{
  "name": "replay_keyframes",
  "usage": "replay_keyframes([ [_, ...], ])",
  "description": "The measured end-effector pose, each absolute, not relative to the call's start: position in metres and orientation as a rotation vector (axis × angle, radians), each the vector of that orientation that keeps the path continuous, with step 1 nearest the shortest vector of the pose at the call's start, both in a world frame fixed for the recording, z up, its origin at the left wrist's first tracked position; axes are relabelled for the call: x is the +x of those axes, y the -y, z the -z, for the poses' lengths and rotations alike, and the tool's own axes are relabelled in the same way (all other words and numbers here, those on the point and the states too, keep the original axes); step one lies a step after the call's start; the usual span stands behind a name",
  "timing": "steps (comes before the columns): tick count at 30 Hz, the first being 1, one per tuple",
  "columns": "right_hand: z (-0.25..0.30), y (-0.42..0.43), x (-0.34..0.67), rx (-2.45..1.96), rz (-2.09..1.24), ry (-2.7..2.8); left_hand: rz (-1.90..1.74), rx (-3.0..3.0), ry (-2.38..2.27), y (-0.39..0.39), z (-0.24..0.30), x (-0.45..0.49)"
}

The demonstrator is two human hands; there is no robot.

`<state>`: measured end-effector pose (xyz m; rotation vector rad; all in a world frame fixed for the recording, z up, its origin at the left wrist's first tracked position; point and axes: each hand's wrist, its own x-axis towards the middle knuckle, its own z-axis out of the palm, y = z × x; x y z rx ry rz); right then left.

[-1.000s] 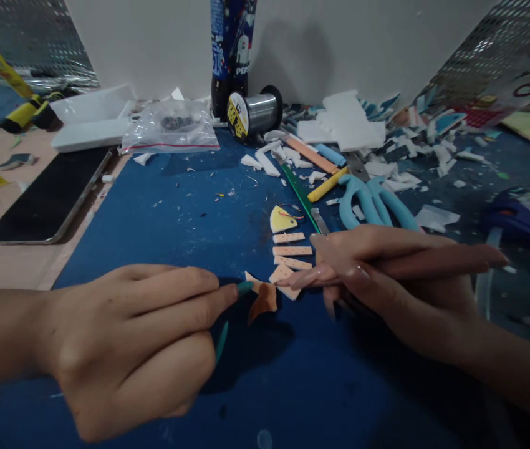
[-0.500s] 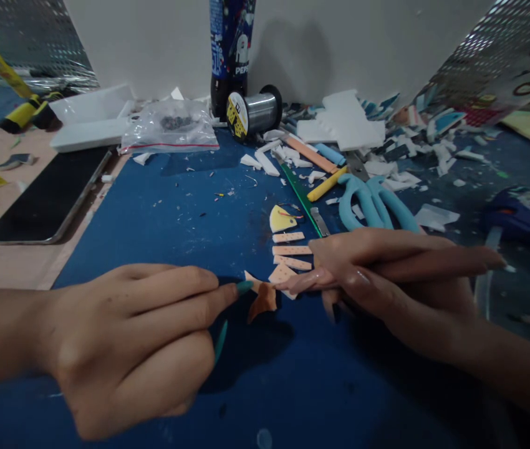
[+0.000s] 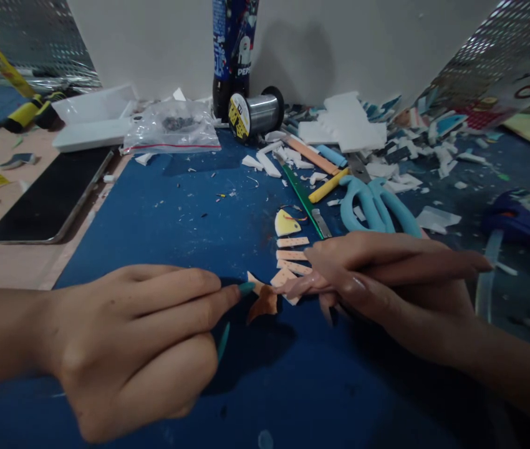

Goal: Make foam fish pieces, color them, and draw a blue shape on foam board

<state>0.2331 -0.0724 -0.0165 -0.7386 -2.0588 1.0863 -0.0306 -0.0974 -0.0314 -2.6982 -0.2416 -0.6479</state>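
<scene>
My left hand, fingers together, holds a small fishtail-shaped piece at its left edge. The piece is light peach above and brown-orange below. A slim brown pen-like tool is gripped in my right hand, its pointed tip touching or almost touching the piece's right side. Behind it lies a row of flat fish-shaped parts: a yellow head with an eye dot and a wire, then several spotted peach strips. A spotted wedge is partly hidden by my right hand.
Beyond my right hand lie light-blue-handled scissors and a slim green tool. A wire spool, Pepsi bottle and zip bag stand or lie behind. White scraps cover the back right; a phone lies left.
The whole view has shifted slightly. Both hands keep their holds, and the brown tool's tip stays at the fishtail piece, its back end swung a little left.
</scene>
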Motion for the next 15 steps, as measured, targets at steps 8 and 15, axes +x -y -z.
replay_keyframes([
  [8,0.019,0.07,0.236,-0.736,-1.121,2.036,1.261,-2.503,1.074,0.141,0.047,-0.006],
  [15,0.018,0.07,0.228,-0.724,-1.175,1.953,1.304,-2.579,1.201,0.148,0.048,-0.004],
])
